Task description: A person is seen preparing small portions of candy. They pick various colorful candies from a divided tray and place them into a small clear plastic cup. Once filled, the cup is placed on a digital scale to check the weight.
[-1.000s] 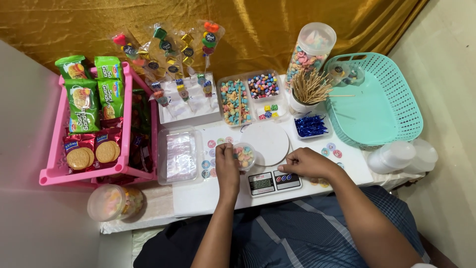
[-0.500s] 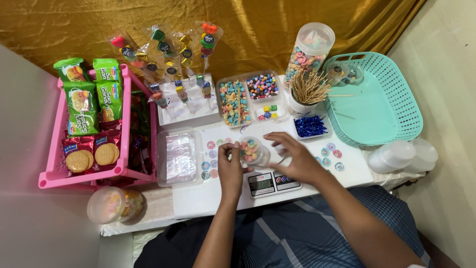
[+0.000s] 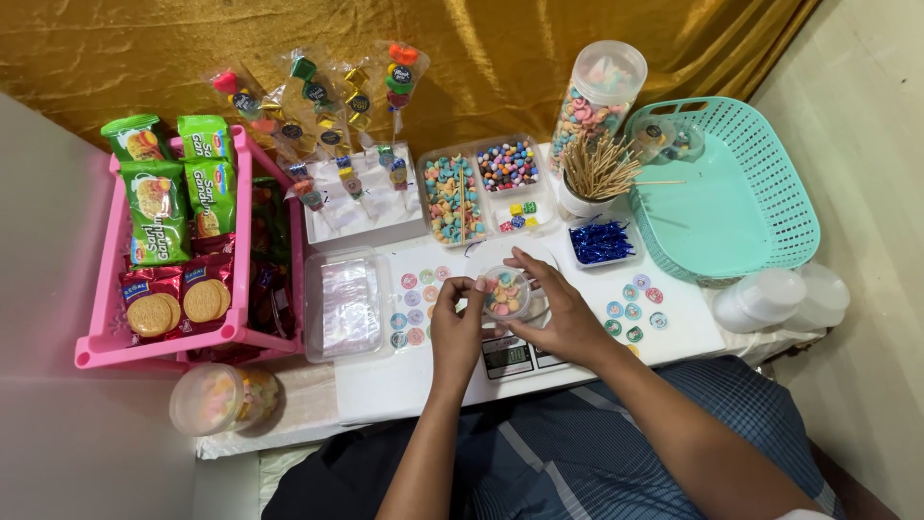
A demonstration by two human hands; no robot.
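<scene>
Two hands are brought together over the middle of the white table (image 3: 674, 332), and between them a small clear round candy container (image 3: 506, 294), filled with pastel sweets, is held just above the small digital scale (image 3: 515, 356) at the near edge. The step in hand appears to be the closing or handling of this filled container; the next move is judged to call for a steady, level grip so that the sweets are not tipped out, with even pressure applied round the rim. The left hand (image 3: 456, 325) is raised from below with the wrist bent inward, its thumb and forefingers curled and pinched on the container's left rim. The right hand (image 3: 558, 308) is arched over from the right, its fingers bent and closed round the far and right side of the container; whether a lid is held under them cannot be told. Just beyond the container a divided tray of coloured beads and candies (image 3: 479, 191) is set, with a cup of wooden skewers (image 3: 595, 173) beside it and a teal plastic basket (image 3: 770, 183) at the right. Round stickers (image 3: 412, 308) are laid on the table just left of the hands.
</scene>
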